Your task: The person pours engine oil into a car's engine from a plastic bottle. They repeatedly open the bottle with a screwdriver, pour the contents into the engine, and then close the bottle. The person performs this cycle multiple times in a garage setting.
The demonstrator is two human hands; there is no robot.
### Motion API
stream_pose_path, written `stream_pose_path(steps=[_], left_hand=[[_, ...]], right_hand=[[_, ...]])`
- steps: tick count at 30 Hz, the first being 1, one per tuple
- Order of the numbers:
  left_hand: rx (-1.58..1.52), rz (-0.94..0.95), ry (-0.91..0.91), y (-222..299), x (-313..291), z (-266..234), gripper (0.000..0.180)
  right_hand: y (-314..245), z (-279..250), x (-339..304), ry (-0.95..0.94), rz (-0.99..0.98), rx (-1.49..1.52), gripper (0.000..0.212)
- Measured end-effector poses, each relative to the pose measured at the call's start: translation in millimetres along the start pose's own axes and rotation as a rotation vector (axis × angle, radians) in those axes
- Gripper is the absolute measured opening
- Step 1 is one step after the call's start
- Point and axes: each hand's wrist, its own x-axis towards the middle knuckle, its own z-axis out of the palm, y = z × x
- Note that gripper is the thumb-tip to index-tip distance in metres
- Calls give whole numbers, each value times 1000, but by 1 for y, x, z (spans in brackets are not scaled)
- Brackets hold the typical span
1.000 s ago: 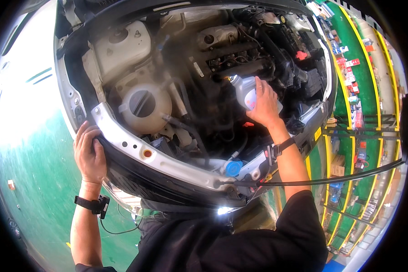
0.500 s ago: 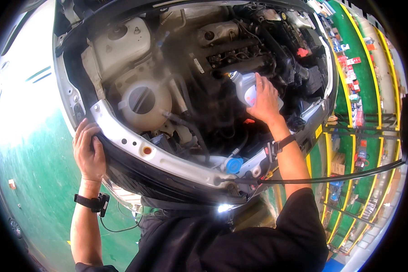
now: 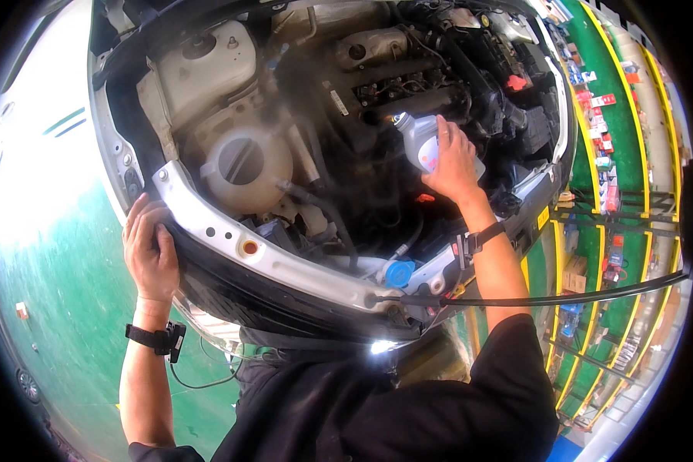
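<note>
My right hand [image 3: 454, 164] is wrapped around a pale grey plastic engine oil bottle [image 3: 419, 140]. The bottle is tilted, its neck pointing left and slightly up in the picture, beside a dark opening on the black engine [image 3: 373, 115]. A small amber glint shows near its mouth; whether liquid is flowing is hard to tell. My left hand [image 3: 151, 250] lies over the car's front edge at the left, next to the silver front crossmember [image 3: 285, 267]. Its fingers are stretched out and hold nothing.
A round whitish reservoir [image 3: 276, 181] sits in the left of the engine bay, and a blue cap [image 3: 399, 273] near the front. A black prop rod [image 3: 562, 300] crosses under my right forearm. Yellow-edged shelves [image 3: 599, 266] with boxes stand at the right.
The view has shifted slightly. My right hand still holds the tilted bottle at nearly the same spot, and my left hand stays on the car's edge.
</note>
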Motion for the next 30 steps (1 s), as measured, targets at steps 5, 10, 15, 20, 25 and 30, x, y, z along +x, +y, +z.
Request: stream_pose_path(steps=[5, 10, 15, 20, 25, 30], left_hand=[[11, 4, 3, 0, 0, 0, 25], [4, 6, -8, -2, -1, 0, 26], [17, 11, -7, -2, -2, 0, 26], [17, 8, -14, -3, -2, 1, 26], [17, 17, -13, -3, -2, 1, 27], [15, 15, -10, -2, -3, -1, 27]], right_hand=[[-1, 1, 1, 14, -8, 2, 121], [0, 3, 1, 16, -13, 5, 120], [1, 5, 2, 26, -21, -6, 121], [2, 7, 2, 32, -17, -17, 121], [1, 5, 2, 28, -16, -15, 121], [-2, 2, 2, 26, -14, -18, 122]])
